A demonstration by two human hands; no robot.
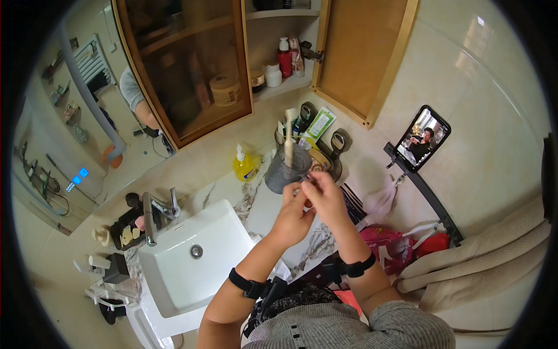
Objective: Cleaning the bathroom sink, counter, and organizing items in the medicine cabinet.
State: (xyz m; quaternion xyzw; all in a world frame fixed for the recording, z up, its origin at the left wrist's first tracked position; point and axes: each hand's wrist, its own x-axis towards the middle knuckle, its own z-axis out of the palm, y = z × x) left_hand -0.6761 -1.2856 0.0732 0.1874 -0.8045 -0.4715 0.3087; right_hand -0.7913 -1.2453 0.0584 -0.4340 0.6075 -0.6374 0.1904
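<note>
Touching, left hand [294, 218], right hand [326, 199], anything held unclear

Left hand [295, 216] and right hand [325, 196] close together, fingers [309, 187] curled inward, both forearms [260, 259] angled toward each other

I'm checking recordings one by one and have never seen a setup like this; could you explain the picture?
There is no machine, just a person's bare left hand and right hand. The one view comes from a wide fisheye camera on the person's head, looking down, so straight edges bend. The marbled counter has a white sink set in it, plus a yellow pump bottle and a grey cup. The fingers meet close to the cup; whether they hold something small, I cannot tell.
</note>
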